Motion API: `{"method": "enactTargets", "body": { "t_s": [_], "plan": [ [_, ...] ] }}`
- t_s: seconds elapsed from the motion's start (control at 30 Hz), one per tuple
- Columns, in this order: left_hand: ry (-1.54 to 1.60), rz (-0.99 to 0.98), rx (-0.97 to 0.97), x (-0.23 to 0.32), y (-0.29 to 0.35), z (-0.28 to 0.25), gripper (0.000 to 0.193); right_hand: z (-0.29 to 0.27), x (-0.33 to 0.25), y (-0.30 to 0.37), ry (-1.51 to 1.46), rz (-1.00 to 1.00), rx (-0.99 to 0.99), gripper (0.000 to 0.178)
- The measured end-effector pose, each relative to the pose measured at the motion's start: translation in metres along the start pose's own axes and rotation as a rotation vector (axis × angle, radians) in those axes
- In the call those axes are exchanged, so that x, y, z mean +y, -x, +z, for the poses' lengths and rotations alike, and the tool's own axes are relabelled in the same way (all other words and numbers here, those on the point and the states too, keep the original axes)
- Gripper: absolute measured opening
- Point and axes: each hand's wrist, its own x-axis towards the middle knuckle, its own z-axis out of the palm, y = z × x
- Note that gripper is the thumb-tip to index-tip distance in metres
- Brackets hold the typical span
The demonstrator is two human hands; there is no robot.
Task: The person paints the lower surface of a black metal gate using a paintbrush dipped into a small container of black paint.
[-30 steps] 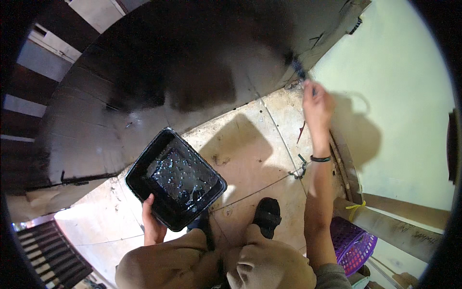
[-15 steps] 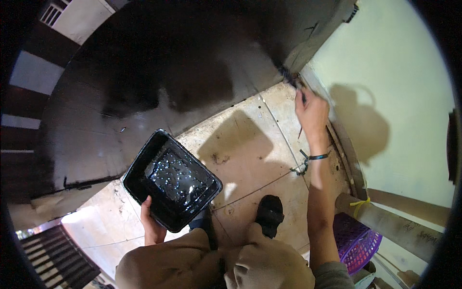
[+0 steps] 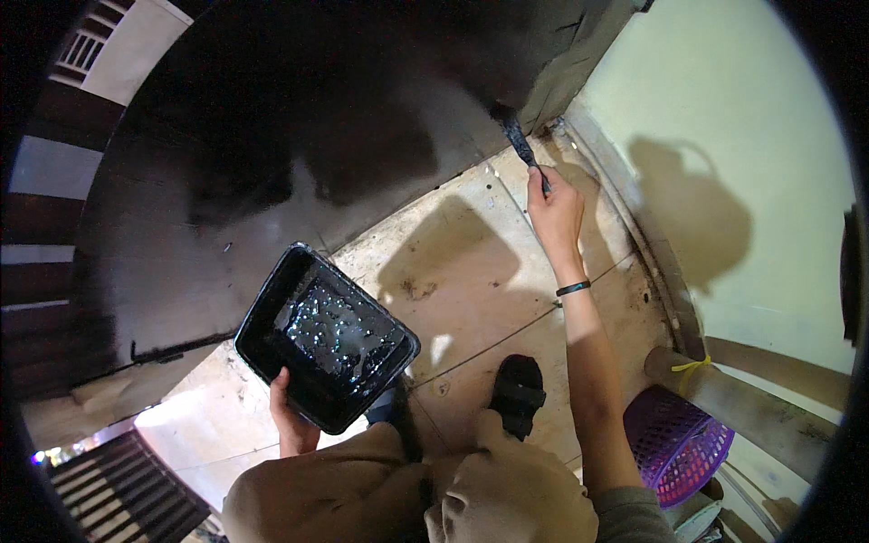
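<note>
My right hand (image 3: 554, 214) grips a paintbrush (image 3: 522, 147) whose bristles touch the lower edge of a large black-painted panel (image 3: 299, 127), near its corner by the wall. A dark band circles that wrist. My left hand (image 3: 291, 425) holds a black rectangular paint tray (image 3: 326, 337) from underneath; glossy black paint lies in it. I am crouched, with my knees at the bottom of the view and a black shoe (image 3: 518, 395) on the floor.
A tan tiled floor (image 3: 471, 271) lies under me. A pale green wall (image 3: 724, 136) stands to the right. A purple plastic basket (image 3: 674, 443) and a tied roll (image 3: 742, 398) sit at the lower right. A dark grille (image 3: 118, 498) shows at the lower left.
My right hand has kept the brush against the panel's lower edge, shifting slightly along it. The tray in my left hand has stayed about where it was.
</note>
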Motion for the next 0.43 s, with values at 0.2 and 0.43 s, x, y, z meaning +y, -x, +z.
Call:
{"method": "enactTargets", "body": {
  "t_s": [0.2,0.43],
  "plan": [
    [0.001,-0.011,0.011,0.002,0.000,0.000,0.063,0.050,0.017,0.028,-0.274,0.329,-0.176,0.029],
    [-0.033,0.013,0.013,0.003,0.001,-0.002,0.067,-0.008,-0.068,0.017,-0.601,0.309,-0.065,0.026]
  ]
}}
